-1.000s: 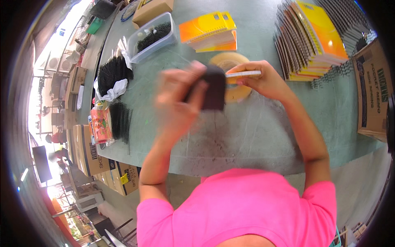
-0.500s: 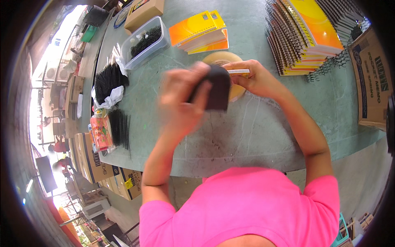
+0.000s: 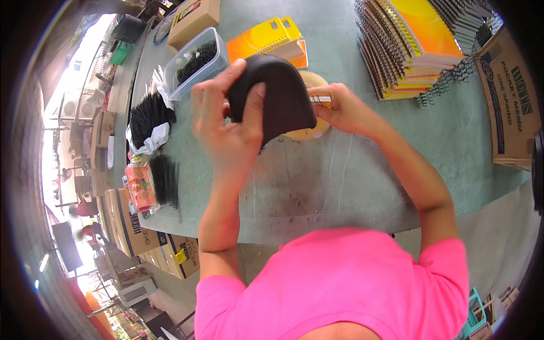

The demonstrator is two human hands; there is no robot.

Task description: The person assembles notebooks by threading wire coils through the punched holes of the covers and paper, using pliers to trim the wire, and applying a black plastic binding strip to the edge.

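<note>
My left hand (image 3: 229, 122) grips a smooth black thing (image 3: 277, 96) with one rounded end. It looks thick and palm-sized; its exact kind is unclear. Its broad face is turned up, with my thumb across it and my fingers behind. Close by, my right hand (image 3: 345, 110) pinches a thin white-edged pad (image 3: 321, 99), perhaps a small notebook, seen edge-on beside the black thing. Whether the two touch, I cannot tell. Beneath both hands a round yellowish disc (image 3: 309, 134), like a wide roll, lies on the green table (image 3: 362, 170), partly covered.
Beyond the hands sit yellow-orange notebooks (image 3: 263, 38) and a clear tub (image 3: 222, 63) of black spirals. A tall stack of spiral notebooks (image 3: 425, 34) stands far right, by a cardboard box (image 3: 510, 107). Black spirals (image 3: 150, 119) lie along the left edge.
My left hand has shifted a little left and turned the black thing, so more of its broad face shows. My right hand still pinches the pad in nearly the same place.
</note>
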